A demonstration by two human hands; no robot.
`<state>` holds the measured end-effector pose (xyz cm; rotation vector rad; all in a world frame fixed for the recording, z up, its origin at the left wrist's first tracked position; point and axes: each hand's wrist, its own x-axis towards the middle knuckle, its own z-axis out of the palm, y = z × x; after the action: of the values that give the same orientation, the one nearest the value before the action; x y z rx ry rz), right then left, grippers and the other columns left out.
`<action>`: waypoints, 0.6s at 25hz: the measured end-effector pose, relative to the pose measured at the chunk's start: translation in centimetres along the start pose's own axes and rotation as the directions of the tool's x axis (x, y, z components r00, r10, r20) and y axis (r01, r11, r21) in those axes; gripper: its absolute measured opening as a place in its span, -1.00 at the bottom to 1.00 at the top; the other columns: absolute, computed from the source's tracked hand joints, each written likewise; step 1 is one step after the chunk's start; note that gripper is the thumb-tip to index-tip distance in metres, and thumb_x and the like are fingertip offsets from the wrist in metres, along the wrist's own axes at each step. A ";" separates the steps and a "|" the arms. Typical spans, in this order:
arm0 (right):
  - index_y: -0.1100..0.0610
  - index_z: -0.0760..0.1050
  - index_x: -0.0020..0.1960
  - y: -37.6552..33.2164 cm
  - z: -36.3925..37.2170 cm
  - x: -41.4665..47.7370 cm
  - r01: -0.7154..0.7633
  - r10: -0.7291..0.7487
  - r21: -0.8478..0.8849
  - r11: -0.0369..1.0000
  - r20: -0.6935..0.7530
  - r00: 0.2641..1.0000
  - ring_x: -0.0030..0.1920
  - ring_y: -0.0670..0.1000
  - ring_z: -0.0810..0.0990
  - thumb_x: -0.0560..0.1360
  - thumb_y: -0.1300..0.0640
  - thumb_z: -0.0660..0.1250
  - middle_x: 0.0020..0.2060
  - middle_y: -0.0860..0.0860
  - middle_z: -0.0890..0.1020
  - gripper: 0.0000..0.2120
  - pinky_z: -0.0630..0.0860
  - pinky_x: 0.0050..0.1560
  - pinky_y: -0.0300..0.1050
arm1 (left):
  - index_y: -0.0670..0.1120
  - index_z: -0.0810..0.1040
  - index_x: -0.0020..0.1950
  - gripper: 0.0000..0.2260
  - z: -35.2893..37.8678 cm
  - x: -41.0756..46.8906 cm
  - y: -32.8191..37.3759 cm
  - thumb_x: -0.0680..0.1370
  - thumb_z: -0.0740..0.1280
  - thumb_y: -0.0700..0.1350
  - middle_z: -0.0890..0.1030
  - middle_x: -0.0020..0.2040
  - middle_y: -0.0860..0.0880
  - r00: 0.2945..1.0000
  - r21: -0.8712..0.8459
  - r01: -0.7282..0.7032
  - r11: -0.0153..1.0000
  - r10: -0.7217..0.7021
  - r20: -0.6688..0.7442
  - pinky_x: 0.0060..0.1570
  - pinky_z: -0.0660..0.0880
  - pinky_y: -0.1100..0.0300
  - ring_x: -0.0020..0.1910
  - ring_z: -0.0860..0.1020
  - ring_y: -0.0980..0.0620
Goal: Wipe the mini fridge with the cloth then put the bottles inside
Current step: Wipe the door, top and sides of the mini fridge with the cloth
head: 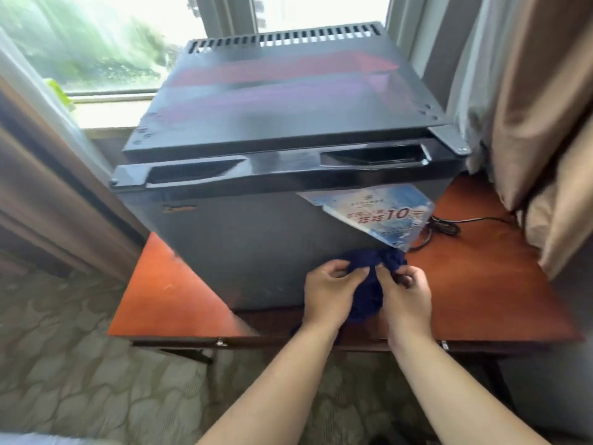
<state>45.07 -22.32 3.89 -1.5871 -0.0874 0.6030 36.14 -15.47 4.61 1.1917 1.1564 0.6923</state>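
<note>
One dark blue cloth [369, 285] is pinched, bunched, between the left hand [330, 292] and the right hand [407, 295], low before the shut mini fridge [253, 242]. Wiping is judged hardly begun (no bottles are seen); next, the cloth must be pressed flat on.

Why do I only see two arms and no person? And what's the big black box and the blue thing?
The camera sits on the person's head and looks down, so only their arms show. The black box is a mini fridge with its door closed. It stands on a reddish wooden table by a window. The left hand and the right hand both grip a bunched-up dark blue cloth in front of the fridge door. A blue and white paper notice is on the door, and a black cable lies on the table. No bottles are in view.
</note>
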 end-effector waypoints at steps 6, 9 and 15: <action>0.12 0.47 0.15 -0.7 -3.2 3.0 -0.020 0.021 -0.024 1.000 0.050 0.999 0.04 0.12 0.68 0.53 0.08 0.46 0.06 0.14 0.66 -0.73 0.62 0.06 0.15 | 0.01 0.74 -0.19 -0.96 4.6 0.0 -1.6 0.43 0.56 -0.10 0.76 -0.15 -0.06 0.986 -0.116 0.142 0.983 -0.130 0.105 -0.10 0.60 0.04 -0.16 0.69 0.01; 0.25 0.49 0.20 0.9 -1.5 2.0 -0.120 0.122 -0.025 0.992 0.089 0.989 0.07 0.25 0.67 0.56 0.10 0.42 0.07 0.24 0.67 -0.70 0.59 0.10 0.27 | 0.05 0.74 -0.17 -0.94 2.0 0.7 -2.6 0.43 0.56 -0.10 0.76 -0.16 0.01 0.989 -0.076 0.121 0.990 -0.113 0.098 -0.04 0.64 0.00 -0.12 0.72 0.02; 0.18 0.50 0.01 4.7 7.0 -3.2 -0.256 0.260 -0.052 0.965 0.134 0.956 -0.02 0.21 0.70 0.48 0.17 0.49 -0.02 0.22 0.70 -0.80 0.66 -0.05 0.10 | -0.08 0.73 0.00 -0.87 -9.1 1.4 -4.8 0.46 0.55 -0.19 0.76 -0.12 -0.05 0.987 -0.108 0.137 0.985 -0.145 -0.064 -0.20 0.57 0.23 -0.15 0.71 0.07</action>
<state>37.96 -17.87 0.62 -1.6001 0.0062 0.9212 27.32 -12.44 -0.01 0.9949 1.2373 0.6829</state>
